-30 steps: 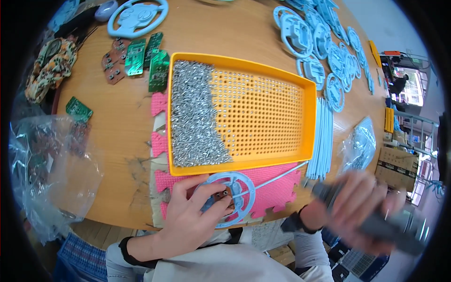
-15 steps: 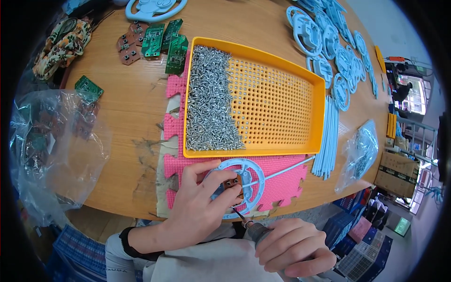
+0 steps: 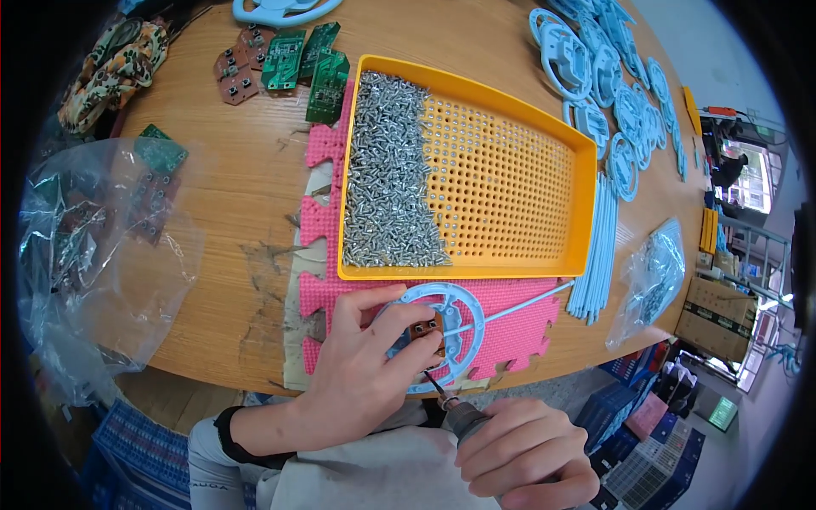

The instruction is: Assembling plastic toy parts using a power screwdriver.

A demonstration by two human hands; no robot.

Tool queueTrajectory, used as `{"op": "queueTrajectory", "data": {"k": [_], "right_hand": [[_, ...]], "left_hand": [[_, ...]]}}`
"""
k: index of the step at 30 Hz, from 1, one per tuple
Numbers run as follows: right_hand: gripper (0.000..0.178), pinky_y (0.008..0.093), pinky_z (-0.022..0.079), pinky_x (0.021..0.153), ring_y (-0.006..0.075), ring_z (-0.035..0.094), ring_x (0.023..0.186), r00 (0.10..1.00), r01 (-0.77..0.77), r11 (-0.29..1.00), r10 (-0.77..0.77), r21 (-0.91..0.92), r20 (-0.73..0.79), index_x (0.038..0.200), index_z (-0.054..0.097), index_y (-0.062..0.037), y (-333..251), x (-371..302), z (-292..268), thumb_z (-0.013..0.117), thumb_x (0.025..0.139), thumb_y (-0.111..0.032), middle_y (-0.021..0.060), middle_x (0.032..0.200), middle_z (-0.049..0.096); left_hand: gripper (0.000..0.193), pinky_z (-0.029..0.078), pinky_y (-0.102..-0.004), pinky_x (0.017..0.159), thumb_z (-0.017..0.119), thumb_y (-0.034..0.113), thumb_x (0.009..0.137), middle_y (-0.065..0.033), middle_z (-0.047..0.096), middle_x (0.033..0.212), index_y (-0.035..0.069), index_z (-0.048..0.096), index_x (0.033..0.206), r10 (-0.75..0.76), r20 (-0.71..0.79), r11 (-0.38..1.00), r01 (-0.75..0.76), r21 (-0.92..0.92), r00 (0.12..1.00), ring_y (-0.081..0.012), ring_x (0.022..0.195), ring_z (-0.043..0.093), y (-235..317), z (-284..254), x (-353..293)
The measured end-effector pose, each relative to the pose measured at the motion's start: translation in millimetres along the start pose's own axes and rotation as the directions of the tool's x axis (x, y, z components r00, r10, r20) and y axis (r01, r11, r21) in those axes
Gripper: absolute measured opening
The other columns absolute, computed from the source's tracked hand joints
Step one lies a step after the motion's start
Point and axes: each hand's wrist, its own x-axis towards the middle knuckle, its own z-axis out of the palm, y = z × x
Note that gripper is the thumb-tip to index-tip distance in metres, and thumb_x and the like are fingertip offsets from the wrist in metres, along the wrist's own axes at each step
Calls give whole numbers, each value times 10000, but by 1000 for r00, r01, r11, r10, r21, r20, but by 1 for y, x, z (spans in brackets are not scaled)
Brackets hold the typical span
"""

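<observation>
A light-blue toy steering wheel shell [image 3: 478, 323] lies on the pink foam mat, its hollow side up. My left hand [image 3: 370, 370] grips it from the left, with fingertips pressed on a small brown circuit board [image 3: 430, 326] inside. A thin light-blue rod [image 3: 529, 306] reaches from the wheel toward the upper right. In my right hand [image 3: 529, 452], fingers wrapped round it, is an electric screwdriver [image 3: 464, 418]. Its bit slants up to the wheel's lower edge beside my left fingers. Whether a screw sits under the tip cannot be made out.
Just beyond the wheel stands a yellow perforated tray [image 3: 476, 274] with a heap of small screws [image 3: 387, 170]. Green circuit boards [image 3: 328, 85] lie far left, a clear plastic bag [image 3: 110, 263] nearer. More wheel shells [image 3: 565, 59], light-blue rods [image 3: 597, 255] and a bag [image 3: 650, 272] occupy the right.
The view has shifted slightly, so the tray and table goods sit a little differently in it. Both hands keep their holds, and the screwdriver bit stays at the wheel's lower edge.
</observation>
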Motion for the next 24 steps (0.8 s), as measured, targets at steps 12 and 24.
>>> {"op": "queueTrajectory", "data": {"k": [12, 24], "right_hand": [[360, 308, 446, 417, 218, 539, 463, 999, 3, 997, 1, 81, -43, 806, 475, 22, 16, 3, 1, 572, 892, -313, 120, 579, 537], [436, 363, 517, 439, 241, 602, 508, 997, 29, 995, -35, 93, 65, 999, 400, -23, 3, 29, -74, 587, 858, -391, 121, 625, 590]], "left_hand": [[276, 469, -367, 733, 666, 37, 654, -69, 527, 1096, 43, 638, 928, 4, 22, 1000, -4, 22, 1000, -338, 1034, 447, -4, -1, -4], [269, 411, -344, 811, 770, 128, 656, 0, 560, 1057, 108, 680, 909, -25, 20, 999, 24, 26, 999, -288, 999, 444, -8, -3, -3]]}}
